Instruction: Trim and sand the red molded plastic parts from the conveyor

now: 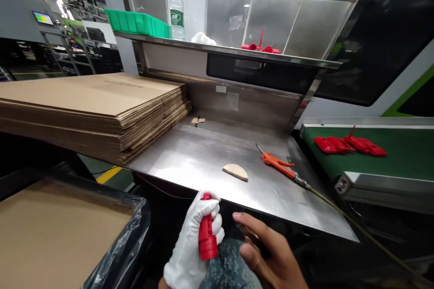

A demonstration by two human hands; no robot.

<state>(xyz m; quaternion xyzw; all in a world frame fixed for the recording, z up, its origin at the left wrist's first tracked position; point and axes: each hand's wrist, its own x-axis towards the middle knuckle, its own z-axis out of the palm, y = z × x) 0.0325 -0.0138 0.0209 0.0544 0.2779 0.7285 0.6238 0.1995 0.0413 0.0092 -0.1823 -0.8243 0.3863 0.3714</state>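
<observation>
Left hand (193, 239), in a white glove, is clenched around a red plastic part (206, 235), held upright at the near edge of the steel table (203, 158), just above my lap. The glove wraps the part's upper half; the lower, wider end sticks out below the fingers.

Right hand (267, 253) is bare, fingers loosely spread and holding nothing, just to the right of the part and not touching it.

Handling judgement: the part looks like moulded rigid plastic, so light and stiff, with a smooth glossy skin that could slip in a cotton glove. I judge the narrower upper body the sound place to grip, as it is now, leaving the flared lower end free. It should tolerate a firm squeeze; I cannot tell whether any thin fins sit under the glove.

Around it: an orange air gun (280, 166) with its hose lies on the right of the table, a small beige wedge-shaped piece (235, 171) near the middle. Stacked flat cardboard (91, 108) sits far left. More red parts (349, 145) lie on the green conveyor belt (400, 153) at right. Near left, a bag-lined carton (68, 230) with a cardboard sheet in it. On the shelf above: green bin (137, 22), water bottle (176, 6).
</observation>
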